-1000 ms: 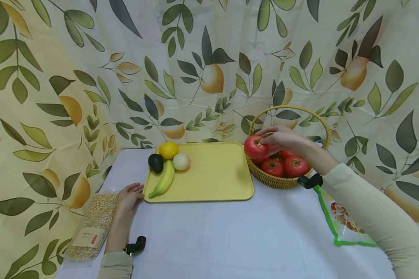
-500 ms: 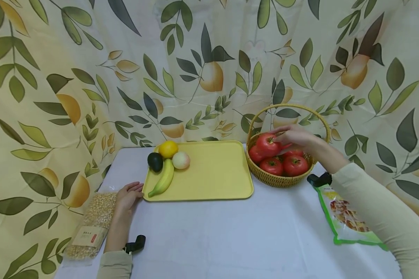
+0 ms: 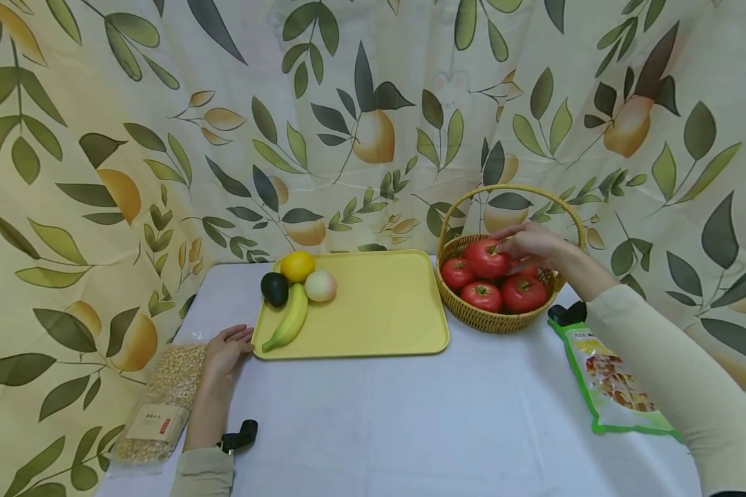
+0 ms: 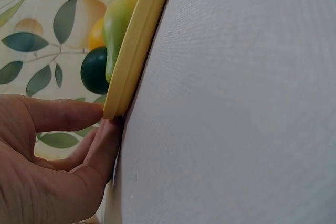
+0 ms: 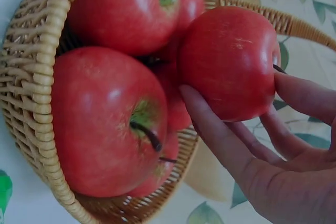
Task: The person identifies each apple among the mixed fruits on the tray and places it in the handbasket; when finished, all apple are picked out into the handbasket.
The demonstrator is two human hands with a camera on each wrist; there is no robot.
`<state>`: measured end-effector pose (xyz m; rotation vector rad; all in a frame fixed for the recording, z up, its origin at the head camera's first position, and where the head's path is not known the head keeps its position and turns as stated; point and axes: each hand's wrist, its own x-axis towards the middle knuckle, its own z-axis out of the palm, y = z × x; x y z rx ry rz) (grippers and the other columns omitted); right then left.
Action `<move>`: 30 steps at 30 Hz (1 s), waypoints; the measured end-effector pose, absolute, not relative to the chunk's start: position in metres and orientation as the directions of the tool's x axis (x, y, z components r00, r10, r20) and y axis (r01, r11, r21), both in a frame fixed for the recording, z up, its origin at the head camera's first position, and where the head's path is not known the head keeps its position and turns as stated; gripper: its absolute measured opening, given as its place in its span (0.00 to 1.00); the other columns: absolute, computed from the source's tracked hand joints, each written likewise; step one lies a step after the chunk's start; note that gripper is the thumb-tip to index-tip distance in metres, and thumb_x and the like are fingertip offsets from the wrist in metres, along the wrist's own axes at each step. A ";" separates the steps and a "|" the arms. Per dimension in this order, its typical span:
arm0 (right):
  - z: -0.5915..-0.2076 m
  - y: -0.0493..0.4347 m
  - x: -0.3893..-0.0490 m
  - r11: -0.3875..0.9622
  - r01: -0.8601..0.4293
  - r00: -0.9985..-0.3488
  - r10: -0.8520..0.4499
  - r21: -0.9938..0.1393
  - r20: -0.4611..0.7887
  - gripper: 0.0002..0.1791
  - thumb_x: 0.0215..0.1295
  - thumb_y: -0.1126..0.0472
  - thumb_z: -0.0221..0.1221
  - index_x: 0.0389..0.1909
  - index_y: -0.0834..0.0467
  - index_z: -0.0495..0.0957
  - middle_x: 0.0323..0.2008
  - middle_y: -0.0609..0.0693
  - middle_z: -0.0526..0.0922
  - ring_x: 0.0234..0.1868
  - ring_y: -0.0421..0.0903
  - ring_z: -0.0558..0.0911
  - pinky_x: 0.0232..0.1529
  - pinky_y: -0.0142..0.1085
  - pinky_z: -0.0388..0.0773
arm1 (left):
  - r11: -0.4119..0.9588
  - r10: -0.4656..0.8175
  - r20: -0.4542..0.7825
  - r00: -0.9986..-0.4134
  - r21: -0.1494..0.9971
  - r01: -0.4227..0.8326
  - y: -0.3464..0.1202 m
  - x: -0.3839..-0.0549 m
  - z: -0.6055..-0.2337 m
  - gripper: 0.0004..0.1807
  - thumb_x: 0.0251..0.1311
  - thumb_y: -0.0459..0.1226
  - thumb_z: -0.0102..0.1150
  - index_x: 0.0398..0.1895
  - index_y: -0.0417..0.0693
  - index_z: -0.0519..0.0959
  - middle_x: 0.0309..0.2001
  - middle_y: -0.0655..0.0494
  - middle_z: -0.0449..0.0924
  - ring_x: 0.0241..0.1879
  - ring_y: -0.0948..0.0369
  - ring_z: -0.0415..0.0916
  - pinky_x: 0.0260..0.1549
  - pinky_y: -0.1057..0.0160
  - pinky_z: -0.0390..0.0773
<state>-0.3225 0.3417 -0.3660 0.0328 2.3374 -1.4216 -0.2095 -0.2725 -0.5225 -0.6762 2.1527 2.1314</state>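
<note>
My right hand (image 3: 537, 245) holds a red apple (image 3: 487, 259) by its side with thumb and fingertips, over the wicker basket (image 3: 494, 322). Several more apples (image 5: 110, 124) lie in that basket, stems showing in the right wrist view. At the left, my left hand (image 3: 226, 351) pinches the near-left corner of a yellow tray (image 3: 379, 304), thumb at the rim and fingers low beside the table in the left wrist view. Grouped on the tray's left part are a banana (image 3: 288, 319), a dark avocado (image 3: 275, 290), a lemon (image 3: 297, 266) and a pale peach (image 3: 320, 286).
A clear bag of pale yellow kernels (image 3: 174, 379) lies beside the left forearm. Partly under the right forearm is a green-edged food bag (image 3: 618, 379). The basket's tall handle (image 3: 516, 187) arches behind the right hand, and a leaf-patterned curtain (image 3: 373, 200) closes off the back.
My right hand has moved rightward with the apple, from the basket's left rim to over its middle. My left hand and the tray hold still.
</note>
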 end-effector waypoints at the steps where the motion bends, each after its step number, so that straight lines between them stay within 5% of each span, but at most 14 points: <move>1: -0.368 0.343 -0.324 0.481 0.234 -0.917 -0.181 -0.845 -0.356 0.31 0.76 0.66 0.53 0.77 0.70 0.61 0.58 0.64 0.73 0.45 0.49 0.82 0.52 0.54 0.85 | -0.037 -0.277 -0.328 -0.903 0.943 -0.331 -0.272 -0.209 -0.522 0.37 0.62 0.16 0.53 0.76 0.29 0.60 0.72 0.29 0.67 0.72 0.43 0.67 0.42 0.77 0.80; 10: -0.380 0.351 -0.333 0.556 0.215 -0.918 -0.167 -0.803 -0.361 0.30 0.77 0.66 0.52 0.76 0.70 0.62 0.57 0.62 0.72 0.43 0.48 0.79 0.48 0.51 0.87 | -0.042 -0.270 -0.345 -0.899 0.937 -0.347 -0.273 -0.206 -0.521 0.37 0.63 0.17 0.53 0.77 0.30 0.59 0.73 0.31 0.66 0.73 0.44 0.66 0.45 0.76 0.80; 20: -0.383 0.353 -0.331 0.659 0.172 -0.918 -0.162 -0.732 -0.361 0.30 0.80 0.58 0.50 0.76 0.67 0.63 0.65 0.67 0.67 0.55 0.56 0.75 0.54 0.52 0.84 | -0.054 -0.257 -0.342 -0.904 0.939 -0.340 -0.272 -0.206 -0.520 0.38 0.63 0.17 0.53 0.78 0.30 0.58 0.74 0.29 0.64 0.73 0.44 0.66 0.48 0.76 0.80; 30: -0.384 0.352 -0.313 0.667 0.092 -0.989 -0.027 -0.739 -0.147 0.28 0.78 0.56 0.55 0.71 0.67 0.71 0.64 0.68 0.72 0.55 0.57 0.76 0.49 0.42 0.83 | -0.039 -0.237 -0.354 -0.905 0.934 -0.356 -0.273 -0.211 -0.515 0.37 0.66 0.18 0.54 0.78 0.31 0.58 0.73 0.30 0.65 0.69 0.48 0.72 0.53 0.70 0.81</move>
